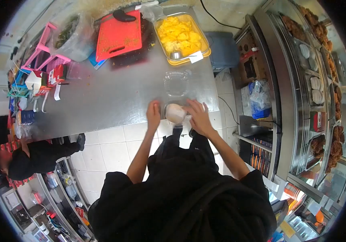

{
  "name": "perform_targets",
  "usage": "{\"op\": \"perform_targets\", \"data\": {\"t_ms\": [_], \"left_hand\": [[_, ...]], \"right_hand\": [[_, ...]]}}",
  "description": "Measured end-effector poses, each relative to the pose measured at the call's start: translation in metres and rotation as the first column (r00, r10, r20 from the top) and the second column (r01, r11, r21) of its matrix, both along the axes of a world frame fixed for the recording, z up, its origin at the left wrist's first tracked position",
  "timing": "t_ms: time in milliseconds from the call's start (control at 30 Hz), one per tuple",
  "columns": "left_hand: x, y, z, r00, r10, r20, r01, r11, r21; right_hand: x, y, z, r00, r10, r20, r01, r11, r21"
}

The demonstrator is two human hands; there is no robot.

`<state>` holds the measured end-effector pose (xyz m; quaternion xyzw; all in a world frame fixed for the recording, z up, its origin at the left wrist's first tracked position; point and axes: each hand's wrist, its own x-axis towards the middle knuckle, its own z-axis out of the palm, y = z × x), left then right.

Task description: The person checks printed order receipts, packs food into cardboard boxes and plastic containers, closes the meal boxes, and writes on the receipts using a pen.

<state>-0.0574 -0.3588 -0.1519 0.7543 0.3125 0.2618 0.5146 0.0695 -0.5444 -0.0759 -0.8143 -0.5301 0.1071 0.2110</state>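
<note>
At the front edge of the steel table, a round pale bun (176, 113) sits in the base of a clear plastic clamshell box (176, 124). The box's see-through lid (176, 83) lies folded back on the table, away from me. My right hand (199, 117) is at the right side of the box, fingers apart, their tips at the bun's edge. On the left, my left hand (153, 115) is held just off the box with loosely bent fingers and nothing visible in it.
Behind stand a tray of yellow pieces (181, 34) with a metal scoop, and a red cutting board (118, 36) with a dark-handled tool. A pink rack (44, 48) and a plastic bag (76, 38) are back left. Another person (36, 159) stands left; a glass food cabinet (318, 80) is right.
</note>
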Motion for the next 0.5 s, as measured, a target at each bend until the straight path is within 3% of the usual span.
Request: {"op": "perform_targets", "data": {"t_ms": [67, 133, 167, 233, 267, 333, 367, 433, 467, 500], "left_hand": [[-0.022, 0.009, 0.019, 0.984, -0.130, -0.126, 0.155, 0.963, 0.221], [-0.036, 0.007, 0.042, 0.904, -0.292, -0.313, 0.407, 0.813, 0.416], [-0.037, 0.007, 0.054, 0.798, -0.426, -0.426, 0.570, 0.764, 0.303], [-0.036, 0.003, 0.057, 0.775, -0.470, -0.422, 0.620, 0.695, 0.365], [-0.035, 0.002, 0.059, 0.762, -0.492, -0.422, 0.642, 0.657, 0.395], [-0.036, 0.005, 0.066, 0.800, -0.458, -0.387, 0.593, 0.697, 0.402], [-0.036, 0.008, 0.068, 0.820, -0.439, -0.367, 0.566, 0.718, 0.406], [-0.029, 0.027, 0.036, 0.897, -0.374, -0.237, 0.430, 0.864, 0.262], [-0.021, 0.037, 0.024, 0.928, -0.328, -0.178, 0.358, 0.917, 0.176], [-0.001, 0.041, 0.030, 0.950, -0.254, -0.181, 0.231, 0.963, -0.137]], "right_hand": [[0.001, -0.017, 0.012, 0.995, 0.093, 0.043, -0.089, 0.992, -0.089], [0.001, -0.024, 0.011, 0.977, 0.207, 0.047, -0.201, 0.973, -0.112], [0.002, -0.024, 0.003, 0.975, 0.223, 0.021, -0.223, 0.975, -0.020], [0.005, -0.018, -0.012, 0.964, 0.265, -0.028, -0.257, 0.952, 0.168], [0.006, -0.016, -0.012, 0.969, 0.243, -0.038, -0.233, 0.957, 0.175], [0.010, -0.012, -0.009, 0.979, 0.197, -0.055, -0.184, 0.965, 0.185], [0.018, -0.006, -0.018, 0.971, 0.079, -0.227, -0.027, 0.975, 0.222], [0.049, 0.018, -0.045, 0.820, -0.131, -0.557, 0.292, 0.933, 0.211], [0.064, 0.036, -0.042, 0.761, -0.304, -0.574, 0.452, 0.882, 0.133], [0.080, 0.058, -0.038, 0.671, -0.465, -0.578, 0.600, 0.798, 0.055]]}}
